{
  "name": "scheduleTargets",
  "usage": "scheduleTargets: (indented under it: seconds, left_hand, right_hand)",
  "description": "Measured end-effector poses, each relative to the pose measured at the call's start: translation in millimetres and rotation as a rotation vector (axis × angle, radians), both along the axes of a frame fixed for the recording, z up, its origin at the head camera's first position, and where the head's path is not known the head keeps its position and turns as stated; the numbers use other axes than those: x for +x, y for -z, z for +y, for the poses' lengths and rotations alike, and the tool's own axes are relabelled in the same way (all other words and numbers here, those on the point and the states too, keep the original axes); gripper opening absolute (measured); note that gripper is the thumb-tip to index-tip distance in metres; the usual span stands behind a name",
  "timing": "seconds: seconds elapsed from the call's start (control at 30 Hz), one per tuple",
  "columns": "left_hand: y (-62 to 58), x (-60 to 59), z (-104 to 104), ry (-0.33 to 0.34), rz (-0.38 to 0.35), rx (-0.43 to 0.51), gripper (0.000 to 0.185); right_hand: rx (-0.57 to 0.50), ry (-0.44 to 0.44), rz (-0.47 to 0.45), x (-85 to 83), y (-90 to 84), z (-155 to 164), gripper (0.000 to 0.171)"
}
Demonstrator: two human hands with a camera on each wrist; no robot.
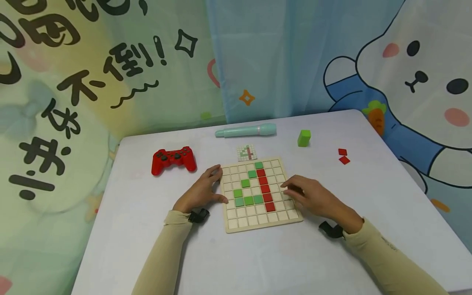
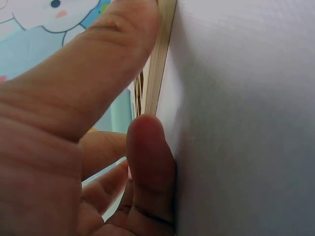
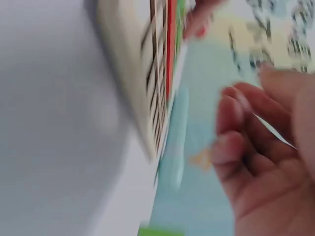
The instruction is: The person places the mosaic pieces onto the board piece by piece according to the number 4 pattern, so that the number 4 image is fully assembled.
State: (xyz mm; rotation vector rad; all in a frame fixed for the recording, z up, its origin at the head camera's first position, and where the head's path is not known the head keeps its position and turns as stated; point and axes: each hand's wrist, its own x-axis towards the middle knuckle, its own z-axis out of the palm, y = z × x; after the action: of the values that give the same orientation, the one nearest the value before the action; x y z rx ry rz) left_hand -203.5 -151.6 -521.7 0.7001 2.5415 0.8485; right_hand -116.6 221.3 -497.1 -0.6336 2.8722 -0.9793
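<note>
My left hand (image 1: 202, 192) steadies the wooden grid board (image 1: 258, 221) at its left edge, thumb and fingers lightly bracing it on the white table (image 1: 147, 254). My right hand (image 1: 311, 198) hovers over the board's right side, fingers loosely curled, holding nothing I can make out. To do this well I'd keep the left brace firm and lower the right fingertips gently, so the red tiles (image 1: 265, 188) and green tiles (image 1: 248, 200) stay seated.

The head view looks forward and down from above the near table edge, taking in the whole wooden grid board (image 1: 259, 196) at centre frame. The left wrist view sits very close at table level, rotated, facing the board's edge (image 2: 156, 83). The right wrist view, blurred and rotated, also shows the board (image 3: 142, 73), upper centre.
</note>
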Motion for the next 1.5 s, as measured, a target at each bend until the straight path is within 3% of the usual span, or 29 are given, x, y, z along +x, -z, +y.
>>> scheduleTargets:
  seconds: [0.1,0.2,0.33,0.47,0.6,0.9,1.5]
  left_hand:
    - [-0.1,0.5,2,-0.003,0.001,-0.005,0.112]
    - [0.6,0.4,3,-0.007,-0.002,-0.015,0.113]
    - [2.5,-0.2,1,-0.008,0.008,-0.02,0.113]
    - [2.6,-0.5,0,-0.001,0.009,-0.011,0.112]
    - [3.7,-1.3,-2,-0.006,0.01,-0.011,0.112]
    - [4.2,-1.9,0,-0.014,0.005,-0.011,0.113]
    - [2.8,-0.9,2,-0.016,0.0,-0.019,0.112]
  right_hand:
    - [-0.07,0.191,0.094,-2.2,2.6,35,0.021]
    - [-0.124,0.406,0.113,-7.9,9.9,74,0.023]
    - [-0.16,0.656,0.047,-18.0,22.2,117,0.035]
    - [-0.144,0.788,-0.06,-27.2,32.3,138,0.048]
    - [-0.121,0.791,-0.114,-33.2,38.8,144,0.055]
    - [-0.076,0.788,-0.116,-35.6,47.0,152,0.059]
    - [-0.01,0.802,-0.104,-40.6,50.0,149,0.05]
